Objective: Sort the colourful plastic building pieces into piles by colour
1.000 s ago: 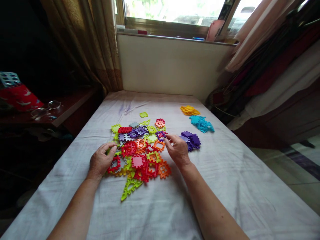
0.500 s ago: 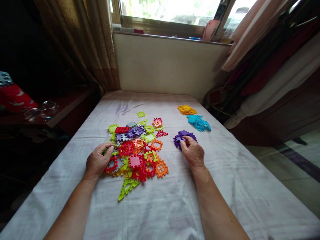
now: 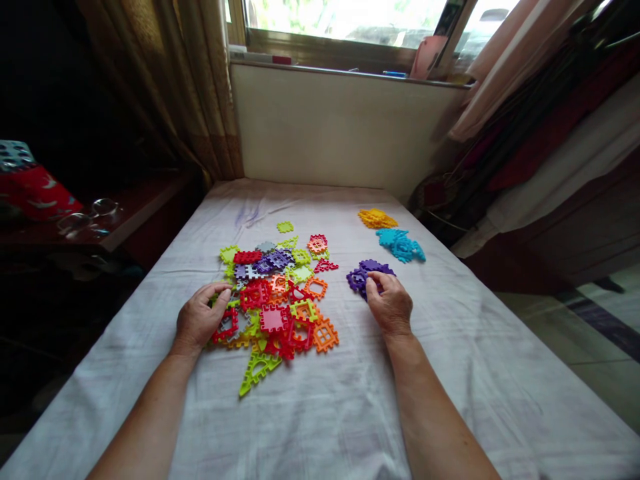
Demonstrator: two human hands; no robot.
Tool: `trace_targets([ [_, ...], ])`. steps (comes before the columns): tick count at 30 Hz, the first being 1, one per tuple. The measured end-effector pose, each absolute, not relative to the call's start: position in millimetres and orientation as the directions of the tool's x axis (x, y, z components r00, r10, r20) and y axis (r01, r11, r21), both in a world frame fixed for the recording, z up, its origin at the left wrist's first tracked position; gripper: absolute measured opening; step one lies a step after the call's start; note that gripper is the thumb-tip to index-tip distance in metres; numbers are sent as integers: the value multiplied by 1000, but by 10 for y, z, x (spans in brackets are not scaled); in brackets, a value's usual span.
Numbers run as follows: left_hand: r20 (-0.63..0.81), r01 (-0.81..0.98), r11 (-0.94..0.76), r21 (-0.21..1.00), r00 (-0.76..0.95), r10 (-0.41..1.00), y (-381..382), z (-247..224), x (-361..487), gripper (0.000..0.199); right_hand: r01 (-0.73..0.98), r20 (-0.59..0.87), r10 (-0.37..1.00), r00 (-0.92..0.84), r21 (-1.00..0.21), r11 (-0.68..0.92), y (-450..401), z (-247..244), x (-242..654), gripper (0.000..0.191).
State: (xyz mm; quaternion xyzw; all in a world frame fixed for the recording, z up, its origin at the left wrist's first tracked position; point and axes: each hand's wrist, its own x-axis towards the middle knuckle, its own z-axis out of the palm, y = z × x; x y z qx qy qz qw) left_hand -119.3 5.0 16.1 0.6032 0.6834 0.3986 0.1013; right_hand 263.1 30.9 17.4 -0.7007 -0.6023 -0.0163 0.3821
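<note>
My left hand [image 3: 200, 317] rests at the left edge of a mixed pile of toothed plastic building tiles. Its fingers are curled, thumb close to the index finger, and whatever is between them is hidden. The pile holds red tiles [image 3: 275, 319], orange tiles [image 3: 326, 335], purple tiles [image 3: 277, 260], grey ones and a lime triangle tile [image 3: 259, 367] at the front. Over on the right, my right hand [image 3: 393, 305] has thumb and fingers closed at the near edge of a stack of purple tiles [image 3: 357, 281]. Its fingertips touch or nearly touch the stack; any held tile cannot be made out.
Behind the purple stack lie a heap of blue tiles [image 3: 400, 245] and a heap of yellow tiles [image 3: 377, 219]. One lime square tile [image 3: 285, 227] sits apart. A white sheet [image 3: 320, 427] covers the surface. Eyeglasses [image 3: 90, 217] lie on a side table at left.
My right hand has drawn slightly right across the purple stack; the lighter purple tile at its fingertips no longer stands out. My left hand stays at the pile. The view has shifted a little.
</note>
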Motion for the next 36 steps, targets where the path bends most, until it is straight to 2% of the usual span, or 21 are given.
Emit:
trace_targets([
  [8, 337, 749, -39, 662, -250, 908, 43, 170, -1180, 38, 854, 566, 817, 108, -474, 216, 271, 146, 2422, 31],
  [19, 338, 756, -43, 653, -240, 910, 39, 179, -1181, 36, 833, 578, 813, 69, -481, 272, 250, 135, 2333, 32],
  [26, 344, 748, -51, 662, -243, 907, 43, 181, -1172, 37, 760, 633, 769, 89, -542, 358, 300, 37, 2367, 28],
  [36, 349, 746, -58, 664, -241, 906, 41, 168, -1178, 38, 715, 571, 817, 80, -604, 352, 276, 24, 2311, 25],
])
